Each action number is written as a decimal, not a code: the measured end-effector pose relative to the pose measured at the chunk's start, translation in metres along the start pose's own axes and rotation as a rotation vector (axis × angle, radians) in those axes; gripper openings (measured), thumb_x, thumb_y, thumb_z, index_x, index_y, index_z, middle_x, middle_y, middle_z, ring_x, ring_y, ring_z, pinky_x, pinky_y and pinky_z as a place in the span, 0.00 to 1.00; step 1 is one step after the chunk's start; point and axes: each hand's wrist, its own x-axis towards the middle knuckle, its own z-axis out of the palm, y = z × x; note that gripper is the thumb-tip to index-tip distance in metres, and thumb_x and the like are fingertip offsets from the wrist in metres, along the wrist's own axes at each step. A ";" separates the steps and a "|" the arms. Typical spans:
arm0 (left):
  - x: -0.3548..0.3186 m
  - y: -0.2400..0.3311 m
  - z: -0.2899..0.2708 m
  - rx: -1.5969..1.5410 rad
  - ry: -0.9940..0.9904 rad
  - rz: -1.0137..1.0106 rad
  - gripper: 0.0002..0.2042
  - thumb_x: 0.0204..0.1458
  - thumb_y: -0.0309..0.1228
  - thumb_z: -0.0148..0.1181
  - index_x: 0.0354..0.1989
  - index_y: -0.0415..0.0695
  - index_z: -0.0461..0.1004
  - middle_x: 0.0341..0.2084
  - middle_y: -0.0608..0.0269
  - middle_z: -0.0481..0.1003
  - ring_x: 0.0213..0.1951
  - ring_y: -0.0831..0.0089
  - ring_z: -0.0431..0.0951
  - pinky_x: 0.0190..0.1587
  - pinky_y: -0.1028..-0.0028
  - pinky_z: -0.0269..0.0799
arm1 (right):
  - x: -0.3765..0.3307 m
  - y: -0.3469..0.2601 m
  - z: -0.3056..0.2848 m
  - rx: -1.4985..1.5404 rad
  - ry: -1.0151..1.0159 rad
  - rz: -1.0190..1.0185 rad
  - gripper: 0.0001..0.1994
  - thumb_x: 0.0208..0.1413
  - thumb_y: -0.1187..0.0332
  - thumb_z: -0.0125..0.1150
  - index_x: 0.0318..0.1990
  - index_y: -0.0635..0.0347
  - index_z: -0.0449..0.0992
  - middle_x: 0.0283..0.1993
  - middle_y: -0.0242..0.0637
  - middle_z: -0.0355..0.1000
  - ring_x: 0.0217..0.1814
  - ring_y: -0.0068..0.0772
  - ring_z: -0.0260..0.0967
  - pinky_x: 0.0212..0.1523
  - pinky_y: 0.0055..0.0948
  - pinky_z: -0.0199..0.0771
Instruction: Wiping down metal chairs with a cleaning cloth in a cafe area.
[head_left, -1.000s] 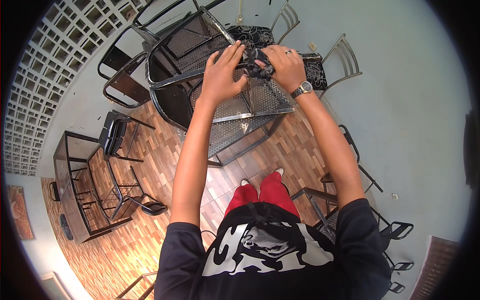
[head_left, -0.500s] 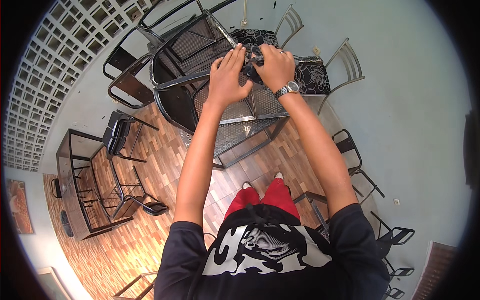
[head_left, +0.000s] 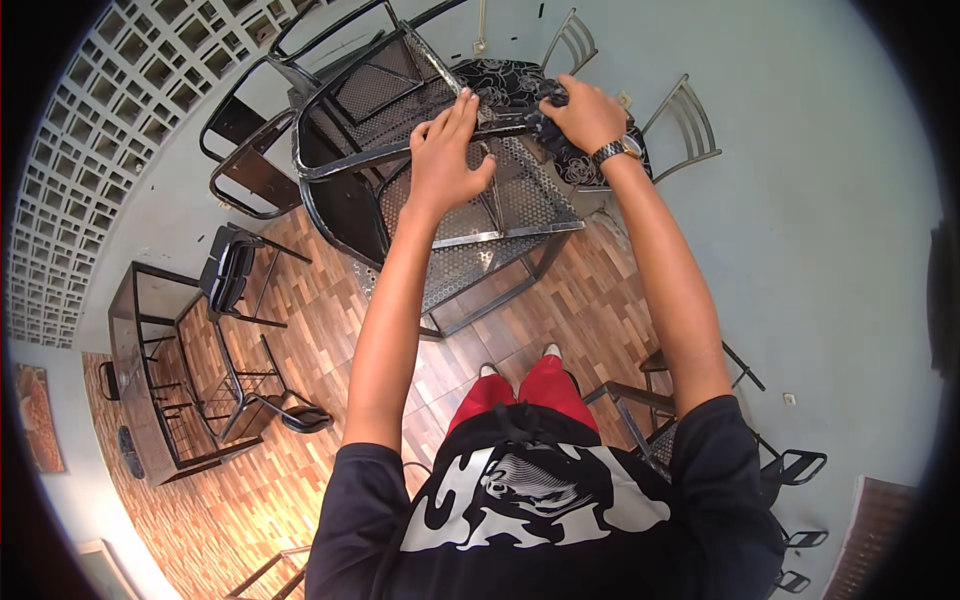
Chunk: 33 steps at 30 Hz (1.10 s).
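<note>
Brown wood-patterned floor | dark crumpled cloth gripped in curled fingers of right hand, at scuffed black metal chair frame | left hand spread, seemingly braced | even pressure along tube advised

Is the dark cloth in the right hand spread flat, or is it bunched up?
Bunched up: the dark cloth shows as a crumpled lump gripped in the right hand.

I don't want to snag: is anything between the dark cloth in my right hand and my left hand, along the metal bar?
Nothing visible lies on the metal bar between the dark cloth in your right hand and your left hand; the left hand itself hides part of the bar.
</note>
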 end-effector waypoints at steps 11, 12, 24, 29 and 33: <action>-0.001 0.004 0.002 -0.017 -0.020 -0.006 0.46 0.41 0.42 0.65 0.72 0.40 0.56 0.73 0.55 0.57 0.66 0.61 0.65 0.66 0.56 0.53 | -0.017 -0.038 0.049 -0.017 0.432 -0.292 0.16 0.46 0.58 0.69 0.40 0.53 0.77 0.36 0.34 0.78 0.37 0.43 0.78 0.41 0.41 0.74; -0.001 0.003 0.001 -0.028 -0.022 -0.010 0.46 0.41 0.42 0.64 0.72 0.40 0.56 0.73 0.55 0.57 0.65 0.61 0.65 0.66 0.56 0.53 | -0.022 -0.031 0.053 0.018 0.506 -0.415 0.19 0.40 0.65 0.70 0.44 0.50 0.76 0.39 0.30 0.75 0.40 0.38 0.77 0.43 0.38 0.71; 0.000 -0.003 -0.002 -0.070 -0.061 -0.021 0.46 0.41 0.39 0.65 0.74 0.45 0.54 0.74 0.61 0.55 0.65 0.62 0.65 0.67 0.57 0.51 | -0.030 0.007 0.035 0.101 0.511 -0.607 0.17 0.49 0.67 0.68 0.48 0.50 0.78 0.45 0.28 0.77 0.49 0.35 0.76 0.51 0.38 0.70; -0.003 -0.002 0.002 -0.059 -0.034 -0.034 0.47 0.40 0.40 0.65 0.74 0.45 0.55 0.74 0.61 0.55 0.64 0.62 0.66 0.67 0.57 0.51 | -0.020 -0.020 0.015 0.044 0.125 -0.233 0.21 0.53 0.50 0.67 0.48 0.53 0.77 0.45 0.38 0.80 0.48 0.47 0.76 0.49 0.42 0.72; -0.002 0.001 0.002 -0.061 -0.038 -0.030 0.46 0.40 0.41 0.64 0.73 0.46 0.55 0.74 0.63 0.55 0.64 0.62 0.66 0.66 0.57 0.51 | -0.003 -0.041 0.011 0.012 -0.075 -0.059 0.25 0.52 0.44 0.64 0.50 0.51 0.78 0.44 0.42 0.81 0.48 0.49 0.79 0.46 0.48 0.77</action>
